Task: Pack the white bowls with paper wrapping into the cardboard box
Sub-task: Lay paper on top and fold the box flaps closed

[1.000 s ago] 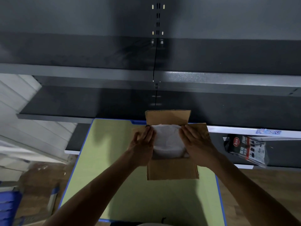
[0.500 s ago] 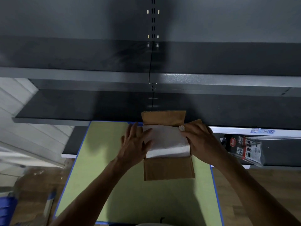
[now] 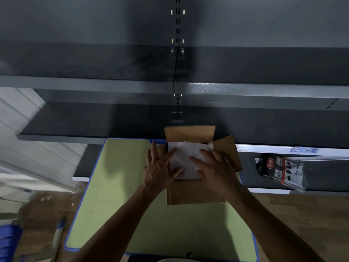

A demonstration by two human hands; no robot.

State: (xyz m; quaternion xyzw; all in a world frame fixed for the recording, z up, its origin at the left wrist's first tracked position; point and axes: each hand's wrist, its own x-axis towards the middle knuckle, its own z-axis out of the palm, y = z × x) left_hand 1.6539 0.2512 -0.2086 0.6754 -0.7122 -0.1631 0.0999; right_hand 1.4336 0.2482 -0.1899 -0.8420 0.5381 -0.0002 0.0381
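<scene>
The white paper wrapping point(image 3: 186, 155) lies inside the open cardboard box point(image 3: 194, 193), filling its opening as a crumpled, flattened sheet; whatever it covers is hidden, so no bowl can be made out beneath it. The left hand point(image 3: 160, 169) rests flat on the left side of the paper with its fingers straight and spread, the thumb reaching across the sheet and the outer fingers lying over the box's left flap; it grasps nothing. The right hand point(image 3: 217, 171) lies flat on the right side of the paper, fingers straight and angled toward the far left, pressing down rather than gripping. The box's far flap stands upright, its right flap is folded outward, and its near flap hangs down toward the person. The box sits at the far edge of a pale green table point(image 3: 117, 186) with a blue rim, toward the right of its middle. Beyond the table run dark grey metal shelves point(image 3: 94, 120), with a slotted upright behind them. To the right of the box, well apart from it, a dark printed packet point(image 3: 281, 171) hangs tilted under a white shelf rail point(image 3: 264, 148). Wooden floor point(image 3: 302, 214) shows on both sides of the table, and a blue crate point(image 3: 7, 241) sits at the lower left corner of the view.
</scene>
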